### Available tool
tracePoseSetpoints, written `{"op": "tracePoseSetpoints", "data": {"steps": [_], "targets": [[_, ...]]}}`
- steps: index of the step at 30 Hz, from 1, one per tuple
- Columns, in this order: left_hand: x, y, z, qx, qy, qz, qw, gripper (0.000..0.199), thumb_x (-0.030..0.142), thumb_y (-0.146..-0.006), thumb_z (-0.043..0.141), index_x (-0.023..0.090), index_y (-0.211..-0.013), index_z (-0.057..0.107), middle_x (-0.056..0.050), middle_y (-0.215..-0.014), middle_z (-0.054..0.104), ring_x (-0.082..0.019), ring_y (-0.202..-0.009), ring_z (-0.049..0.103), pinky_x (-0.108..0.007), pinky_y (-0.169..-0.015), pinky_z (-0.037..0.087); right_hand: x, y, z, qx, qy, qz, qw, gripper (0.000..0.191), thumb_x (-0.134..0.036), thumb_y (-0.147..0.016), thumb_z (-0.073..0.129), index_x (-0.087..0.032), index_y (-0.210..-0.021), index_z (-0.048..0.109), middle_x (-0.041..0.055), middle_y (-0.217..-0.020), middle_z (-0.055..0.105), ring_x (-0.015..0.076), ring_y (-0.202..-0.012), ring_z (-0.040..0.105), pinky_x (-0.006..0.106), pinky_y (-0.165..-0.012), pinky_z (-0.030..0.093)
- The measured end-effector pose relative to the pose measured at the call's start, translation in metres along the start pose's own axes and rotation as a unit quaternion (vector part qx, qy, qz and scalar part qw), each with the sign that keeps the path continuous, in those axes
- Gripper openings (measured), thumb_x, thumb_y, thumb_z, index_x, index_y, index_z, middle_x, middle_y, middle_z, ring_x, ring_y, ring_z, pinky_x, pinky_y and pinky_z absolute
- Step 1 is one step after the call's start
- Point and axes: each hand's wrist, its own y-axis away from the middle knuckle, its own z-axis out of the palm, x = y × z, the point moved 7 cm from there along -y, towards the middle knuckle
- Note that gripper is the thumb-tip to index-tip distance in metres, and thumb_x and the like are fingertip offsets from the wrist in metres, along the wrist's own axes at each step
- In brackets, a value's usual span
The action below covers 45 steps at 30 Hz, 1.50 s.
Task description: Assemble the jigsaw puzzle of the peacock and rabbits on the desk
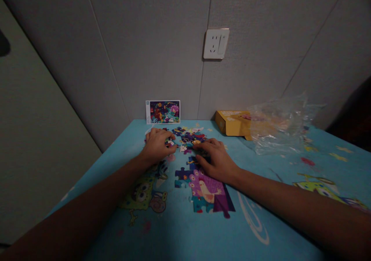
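Note:
My left hand (pixel 156 146) rests over loose jigsaw puzzle pieces at the far side of the table, its fingers curved and thumb apart from them. Some pieces beneath it are hidden. To its right, my right hand (pixel 216 162) has its fingertips at the near edge of the puzzle piece pile (pixel 189 136), thumb and fingers apart. Between the hands lies a piece with a white figure (pixel 183 148). A joined puzzle section (pixel 207 191) with a pink creature lies nearer me, partly under my right hand.
A reference picture card (pixel 165 112) leans against the wall at the back. Further right are an open yellow box (pixel 234 124) and a crumpled clear plastic bag (pixel 278 127). A blue cartoon-print cloth (pixel 162 234) covers the table. A socket (pixel 216 43) is on the wall.

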Motion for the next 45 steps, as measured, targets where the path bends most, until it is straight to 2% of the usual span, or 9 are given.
{"op": "tracePoseSetpoints", "data": {"steps": [6,10,13,15,18,23,31,35,45], "targets": [[-0.013,0.000,-0.019,0.051,-0.011,-0.059,0.997,0.029,0.038,-0.077,0.067,0.025,-0.102,0.070,-0.006,-0.110,0.070,-0.034,-0.110,0.049,-0.048,-0.093,0.037,0.000,0.001,-0.003,0.014,0.007,-0.002,1.000,0.028,-0.026,-0.088,0.056,-0.019,-0.113,0.066,0.0093,-0.106,0.069,0.0283,-0.105,0.052,0.046,-0.091,0.037],[-0.026,0.002,-0.012,0.019,-0.080,-0.110,0.990,0.038,0.040,-0.076,0.064,0.024,-0.110,0.068,-0.013,-0.109,0.065,-0.040,-0.110,0.048,-0.053,-0.089,0.039,0.001,0.002,-0.010,0.061,0.034,0.004,0.998,0.027,-0.025,-0.087,0.055,-0.020,-0.110,0.069,0.0121,-0.113,0.063,0.0293,-0.109,0.050,0.046,-0.094,0.038],[-0.029,0.004,-0.007,0.007,-0.094,-0.122,0.988,0.041,0.038,-0.076,0.062,0.022,-0.114,0.067,-0.016,-0.113,0.061,-0.041,-0.115,0.046,-0.055,-0.091,0.039,0.011,0.003,-0.016,0.109,0.088,0.061,0.988,0.039,-0.028,-0.085,0.056,-0.018,-0.122,0.064,0.0175,-0.130,0.053,0.0345,-0.120,0.044,0.051,-0.098,0.036],[-0.023,0.005,-0.007,0.017,-0.078,-0.104,0.991,0.043,0.038,-0.077,0.062,0.023,-0.116,0.067,-0.016,-0.122,0.058,-0.040,-0.119,0.043,-0.055,-0.095,0.038,0.021,0.003,-0.015,0.109,0.122,0.116,0.980,0.053,-0.033,-0.085,0.057,-0.015,-0.134,0.055,0.0213,-0.139,0.047,0.0389,-0.126,0.040,0.055,-0.098,0.034],[-0.007,0.006,-0.005,0.007,-0.046,-0.026,0.999,0.042,0.037,-0.080,0.061,0.027,-0.120,0.067,-0.010,-0.130,0.057,-0.037,-0.123,0.039,-0.054,-0.100,0.035,0.033,0.001,-0.005,0.052,0.130,0.168,0.976,0.060,-0.040,-0.088,0.055,-0.012,-0.140,0.048,0.0224,-0.134,0.055,0.0398,-0.122,0.045,0.057,-0.096,0.035],[0.016,0.012,0.007,-0.052,-0.032,0.093,0.994,0.030,0.035,-0.083,0.061,0.031,-0.111,0.072,-0.004,-0.131,0.061,-0.035,-0.126,0.037,-0.056,-0.104,0.027,0.036,-0.003,0.006,-0.013,0.103,0.154,0.983,0.049,-0.037,-0.089,0.054,-0.016,-0.133,0.055,0.0153,-0.130,0.063,0.0364,-0.116,0.051,0.053,-0.095,0.034],[0.029,0.018,0.016,-0.108,0.016,0.144,0.983,0.063,0.045,-0.084,0.066,0.036,-0.144,0.048,-0.003,-0.139,0.057,-0.038,-0.130,0.034,-0.059,-0.108,0.026,0.020,-0.005,0.011,-0.058,0.065,0.043,0.995,0.039,-0.027,-0.093,0.051,-0.022,-0.130,0.063,0.0070,-0.137,0.061,0.0327,-0.118,0.049,0.051,-0.095,0.037],[0.034,0.020,0.021,-0.133,0.025,0.178,0.975,0.052,0.047,-0.086,0.065,0.037,-0.136,0.057,-0.001,-0.144,0.053,-0.039,-0.133,0.032,-0.061,-0.110,0.022,0.006,-0.003,0.013,-0.092,0.063,-0.021,0.994,0.040,-0.024,-0.094,0.050,-0.027,-0.132,0.062,0.0034,-0.142,0.057,0.0328,-0.123,0.045,0.053,-0.098,0.035],[0.025,0.016,0.010,-0.104,0.013,0.180,0.978,0.031,0.042,-0.083,0.066,0.031,-0.111,0.073,-0.002,-0.131,0.063,-0.036,-0.132,0.035,-0.058,-0.111,0.022,0.019,-0.004,0.005,-0.036,0.087,0.070,0.993,0.029,-0.030,-0.091,0.054,-0.026,-0.111,0.075,0.0044,-0.123,0.069,0.0301,-0.112,0.051,0.050,-0.094,0.032]]}}
